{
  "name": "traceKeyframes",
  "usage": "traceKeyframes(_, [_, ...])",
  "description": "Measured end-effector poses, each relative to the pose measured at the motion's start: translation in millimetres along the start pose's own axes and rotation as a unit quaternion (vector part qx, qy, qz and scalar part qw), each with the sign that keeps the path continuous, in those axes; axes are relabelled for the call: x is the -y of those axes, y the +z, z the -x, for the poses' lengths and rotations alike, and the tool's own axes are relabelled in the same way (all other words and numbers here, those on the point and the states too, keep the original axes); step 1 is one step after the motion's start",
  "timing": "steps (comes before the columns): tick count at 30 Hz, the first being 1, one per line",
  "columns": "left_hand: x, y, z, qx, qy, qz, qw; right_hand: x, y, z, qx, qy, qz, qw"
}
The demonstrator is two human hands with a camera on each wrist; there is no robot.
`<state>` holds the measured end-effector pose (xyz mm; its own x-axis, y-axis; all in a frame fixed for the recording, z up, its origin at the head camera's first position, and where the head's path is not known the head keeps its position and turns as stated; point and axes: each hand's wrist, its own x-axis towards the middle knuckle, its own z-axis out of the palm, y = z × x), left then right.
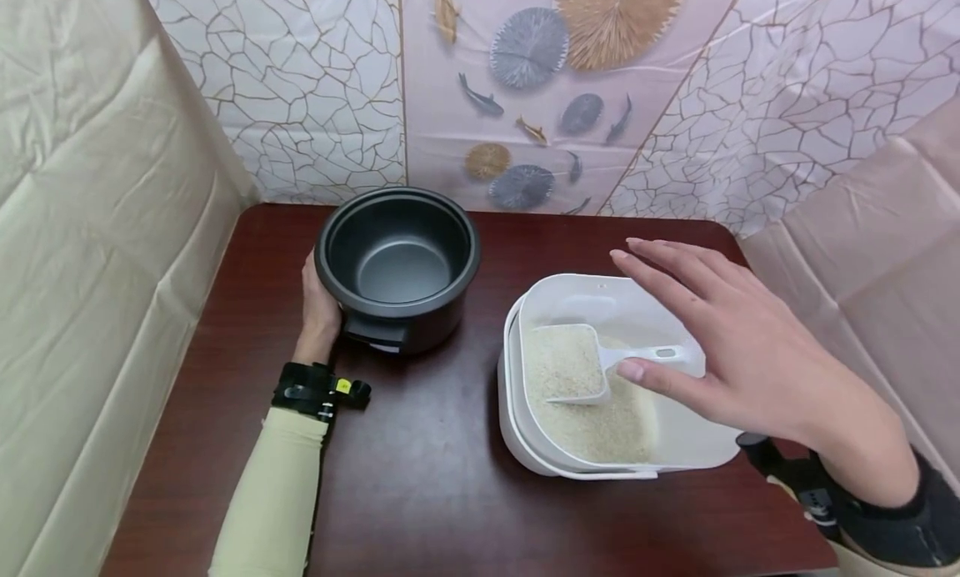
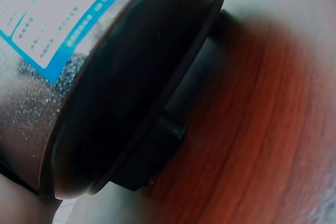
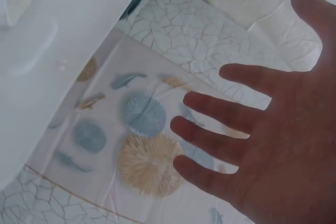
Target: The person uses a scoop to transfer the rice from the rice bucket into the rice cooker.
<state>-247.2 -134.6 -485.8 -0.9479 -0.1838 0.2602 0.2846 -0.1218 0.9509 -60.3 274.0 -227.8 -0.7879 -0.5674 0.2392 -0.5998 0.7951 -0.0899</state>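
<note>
A black, lidless rice cooker is at the back left of the table, its dark inner pot bare inside. My left hand grips its left side, the fingertips hidden behind the body. In the left wrist view, the cooker's metallic side carries a blue-and-white label, and its black base shows small feet close over the wood. My right hand hovers with spread fingers over a white bin of rice. Beneath the thumb lies a white scoop, filled with rice, its handle pointing right.
The dark red-brown table has rounded back corners. A patterned sheet hangs behind it, with beige cloth on the left and more cloth on the right. The bin stands right of the cooker, with a gap between them.
</note>
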Motion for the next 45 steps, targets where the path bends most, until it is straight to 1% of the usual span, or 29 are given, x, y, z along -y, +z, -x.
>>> traceKeyframes(3, [-0.2,3.3,0.3,-0.006,-0.009,0.028,0.9996,-5.0,-4.0,-2.1,0.012,-0.001,0.003,0.9999])
traceKeyframes(5, [0.1,5.0,1.7,-0.015,-0.02,0.031,0.9992,-7.3,-5.0,-3.1,0.021,-0.005,0.003,0.9998])
traceKeyframes(7, [1.1,6.2,2.3,-0.015,-0.023,0.034,0.999,-9.3,-4.7,-4.3,0.031,-0.009,0.001,0.9995])
traceKeyframes(10, [2.5,8.0,3.7,-0.014,-0.011,0.029,0.9994,-12.1,-2.8,-6.1,0.052,-0.019,-0.007,0.9984])
traceKeyframes(12, [3.9,8.7,3.8,-0.005,-0.001,0.035,0.9994,-13.8,-1.4,-6.3,0.071,-0.026,-0.019,0.9969])
traceKeyframes(14, [4.9,9.4,4.9,-0.003,-0.003,0.034,0.9994,-16.2,0.1,-6.7,0.091,-0.037,-0.03,0.9947])
traceKeyframes(15, [9.1,7.5,3.7,-0.003,-0.01,0.044,0.999,-17.7,0.9,-7.2,0.099,-0.042,-0.035,0.9936])
traceKeyframes(17, [11.2,5.8,5.7,-0.009,-0.035,0.041,0.9985,-21.4,2.8,-9.9,0.111,-0.051,-0.041,0.9917])
traceKeyframes(19, [17.9,1.6,5.6,-0.02,-0.065,0.03,0.9972,-25.6,5.0,-14.6,0.121,-0.055,-0.041,0.9903])
traceKeyframes(21, [30.1,-4.6,2.4,-0.031,-0.088,0.027,0.9952,-29.5,7.6,-20.3,0.135,-0.052,-0.041,0.9886])
traceKeyframes(22, [33.3,-6.1,2.5,-0.035,-0.097,0.01,0.9946,-31.1,8.9,-23.0,0.146,-0.048,-0.04,0.9873])
traceKeyframes(23, [38.1,-9.5,0.7,-0.03,-0.104,0.009,0.9941,-32.4,10.4,-25.9,0.158,-0.043,-0.038,0.9857])
traceKeyframes(25, [50.9,-14.6,-5.3,-0.028,-0.095,0.008,0.9951,-34.4,13.5,-31.8,0.188,-0.033,-0.035,0.981])
traceKeyframes(26, [57.4,-16.9,-9.2,-0.028,-0.085,0.019,0.9958,-35.0,15.0,-34.5,0.203,-0.028,-0.034,0.9783])
traceKeyframes(27, [61.1,-18.7,-11.5,-0.023,-0.073,0.016,0.9969,-35.2,16.7,-37.1,0.217,-0.023,-0.032,0.9753])
traceKeyframes(29, [61.4,-19.8,-14.8,-0.014,-0.056,0.037,0.9977,-35.8,20.7,-42.2,0.244,-0.016,-0.03,0.9692])
traceKeyframes(30, [64.9,-20.2,-18.4,-0.015,-0.038,0.038,0.9984,-36.1,22.8,-44.4,0.256,-0.014,-0.029,0.966])
traceKeyframes(31, [63.8,-20.1,-19.3,-0.015,-0.034,0.045,0.9983,-36.4,25.2,-46.3,0.267,-0.013,-0.028,0.9631])
traceKeyframes(32, [56.4,-19.0,-18.9,-0.011,-0.034,0.058,0.9977,-36.8,27.9,-47.9,0.278,-0.012,-0.026,0.9601])
traceKeyframes(35, [49.7,-17.1,-19.2,-0.016,-0.031,0.073,0.9967,-39.1,35.8,-52.1,0.311,-0.011,-0.019,0.9503])
traceKeyframes(36, [46.1,-16.5,-18.5,-0.014,-0.034,0.082,0.9959,-40.0,38.2,-53.1,0.32,-0.01,-0.015,0.9474])
traceKeyframes(37, [46.0,-16.5,-18.8,-0.016,-0.036,0.085,0.9956,-41.1,40.3,-53.8,0.327,-0.008,-0.01,0.945])
traceKeyframes(38, [46.6,-16.8,-19.0,-0.015,-0.037,0.083,0.9958,-42.4,42.3,-54.4,0.333,-0.006,-0.007,0.9427])
traceKeyframes(39, [53.6,-18.3,-20.6,-0.018,-0.033,0.073,0.9966,-43.5,44.0,-55.0,0.341,-0.002,-0.006,0.9399])
traceKeyframes(41, [58.9,-20.2,-21.1,-0.022,-0.037,0.061,0.9972,-46.0,47.2,-55.6,0.353,0.004,-0.007,0.9355])
traceKeyframes(42, [65.2,-22.1,-23.6,-0.025,-0.037,0.053,0.9976,-47.3,49.0,-56.0,0.357,0.004,-0.008,0.934])
traceKeyframes(43, [67.2,-22.7,-24.4,-0.027,-0.037,0.044,0.998,-48.8,51.0,-56.4,0.362,0.004,-0.011,0.932])
traceKeyframes(45, [63.5,-22.9,-23.0,-0.027,-0.034,0.038,0.9983,-51.3,55.1,-57.6,0.376,0.005,-0.015,0.9264])
